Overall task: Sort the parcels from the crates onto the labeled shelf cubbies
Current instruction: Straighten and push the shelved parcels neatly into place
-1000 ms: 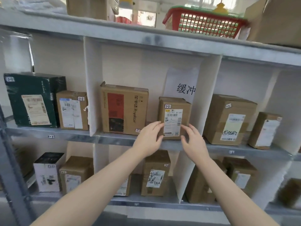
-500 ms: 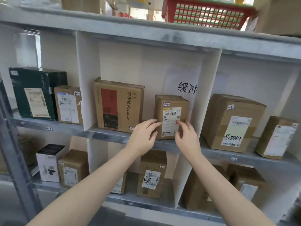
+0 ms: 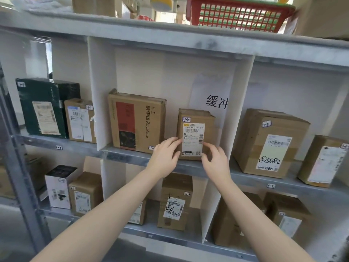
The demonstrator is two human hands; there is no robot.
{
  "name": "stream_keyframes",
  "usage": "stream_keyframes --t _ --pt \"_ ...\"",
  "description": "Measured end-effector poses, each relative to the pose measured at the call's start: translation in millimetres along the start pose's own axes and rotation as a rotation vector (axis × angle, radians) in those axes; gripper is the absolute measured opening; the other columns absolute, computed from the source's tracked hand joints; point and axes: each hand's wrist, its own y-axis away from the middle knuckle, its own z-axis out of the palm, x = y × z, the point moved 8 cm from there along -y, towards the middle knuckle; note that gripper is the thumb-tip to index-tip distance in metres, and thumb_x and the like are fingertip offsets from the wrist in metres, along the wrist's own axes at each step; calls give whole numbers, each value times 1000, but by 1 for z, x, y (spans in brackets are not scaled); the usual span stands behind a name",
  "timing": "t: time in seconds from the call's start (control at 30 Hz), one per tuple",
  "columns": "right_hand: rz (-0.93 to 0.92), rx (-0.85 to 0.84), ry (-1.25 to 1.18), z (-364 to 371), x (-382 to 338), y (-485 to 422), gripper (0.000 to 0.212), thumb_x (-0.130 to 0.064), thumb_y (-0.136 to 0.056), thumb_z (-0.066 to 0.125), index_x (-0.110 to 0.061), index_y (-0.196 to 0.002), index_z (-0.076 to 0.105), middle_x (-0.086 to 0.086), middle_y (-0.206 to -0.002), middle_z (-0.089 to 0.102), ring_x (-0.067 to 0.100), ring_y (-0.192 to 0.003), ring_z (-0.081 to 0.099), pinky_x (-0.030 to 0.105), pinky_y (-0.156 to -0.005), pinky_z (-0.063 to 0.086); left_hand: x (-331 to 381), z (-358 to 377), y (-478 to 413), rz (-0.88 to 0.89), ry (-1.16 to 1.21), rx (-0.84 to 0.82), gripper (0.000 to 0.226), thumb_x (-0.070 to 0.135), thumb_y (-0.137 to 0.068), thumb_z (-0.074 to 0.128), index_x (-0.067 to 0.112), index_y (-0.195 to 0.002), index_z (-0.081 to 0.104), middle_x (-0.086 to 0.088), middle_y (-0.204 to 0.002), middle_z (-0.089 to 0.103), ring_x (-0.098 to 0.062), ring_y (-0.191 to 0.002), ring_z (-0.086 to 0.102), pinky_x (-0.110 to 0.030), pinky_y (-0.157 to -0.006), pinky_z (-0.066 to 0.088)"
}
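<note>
Middle shelf row, left cubby, shelf tag 1-1 (image 3: 59,147): dark green box (image 3: 43,106) upright, small cardboard box (image 3: 80,120) just beside it on its right. A white divider (image 3: 98,95) comes next.

Centre cubby: Royalstar carton (image 3: 137,120) upright at the left. To its right, apart from it, the 1-2 parcel (image 3: 196,133) stands upright on the metal shelf (image 3: 128,157) near the front edge, white shipping label facing out.

Left hand (image 3: 166,157): fingers together, nearly straight, pressed on the parcel's lower left front edge. Right hand (image 3: 215,161): fingers bent and slightly apart, tips touching the parcel's lower right front; thumb contact cannot be told. Neither hand wraps round the parcel.

A paper sign (image 3: 215,99) with handwritten characters is on the back wall behind the parcel.

Right cubby, shelf tag 1-3 (image 3: 271,185): large carton (image 3: 268,140), then a tilted box (image 3: 323,161) at the frame edge.

A red basket (image 3: 238,14) is on top. The lower row holds more boxes, one tagged 2-2 (image 3: 175,201) under the hands.
</note>
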Motion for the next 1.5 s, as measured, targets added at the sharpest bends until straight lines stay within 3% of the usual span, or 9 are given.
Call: stream_keyframes --t 0.27,0.43,0.57,0.8,0.97,1.2,1.33,1.5 --pt "-2 -62 49 8 -5 3 45 -29 -98 51 -29 -142 45 -1 -148 43 18 -133 43 37 -108 39 -6 -1 -3 -96 22 -27 50 31 -104 44 25 -152 33 4 -158 33 -16 -145 29 -37 -120 21" --pt "-16 -60 46 1 -5 5 47 -25 -97 52 -26 -144 44 1 -149 43 20 -137 40 41 -114 35 -5 -9 2 -61 8 -3 46 31 -103 45 26 -149 39 5 -154 40 -14 -143 33 -36 -118 23" --pt "-34 -35 58 -12 -8 20 47 -25 -98 52 -25 -144 45 -3 -148 44 15 -137 40 34 -112 34 1 -12 13 -35 32 -9 42 31 -103 45 25 -145 45 6 -149 45 -14 -140 37 -36 -117 24" --pt "-37 -42 229 -58 13 71 50 -23 -98 52 -29 -146 41 -5 -151 40 14 -139 37 29 -113 31 61 13 36 168 118 -127 39 29 -102 47 25 -141 49 6 -145 49 -13 -137 38 -34 -115 26" --pt "139 0 300 -118 55 93 53 -29 -98 52 -34 -149 36 -7 -154 36 15 -141 34 34 -113 32 110 29 49 267 164 -212 44 32 -102 46 28 -146 44 7 -151 42 -11 -142 33 -34 -120 26" --pt "154 22 397 -187 104 83 53 -37 -99 50 -35 -149 33 -6 -154 36 17 -141 35 39 -107 41 177 60 33 344 167 -263 52 33 -103 46 31 -153 31 11 -161 26 -9 -147 21 -33 -122 20" --pt "63 -5 394 -211 129 58 53 -37 -99 48 -33 -150 34 -4 -155 35 17 -142 31 39 -109 37 206 87 12 285 90 -261 59 34 -102 46 29 -156 23 8 -163 20 -11 -149 18 -32 -120 17" --pt "62 -87 350 -215 166 37 51 -41 -99 47 -38 -147 34 -3 -162 19 25 -149 16 47 -115 31 213 110 -2 83 43 -190 56 28 -102 45 24 -155 27 1 -163 21 -18 -150 17 -39 -122 17"
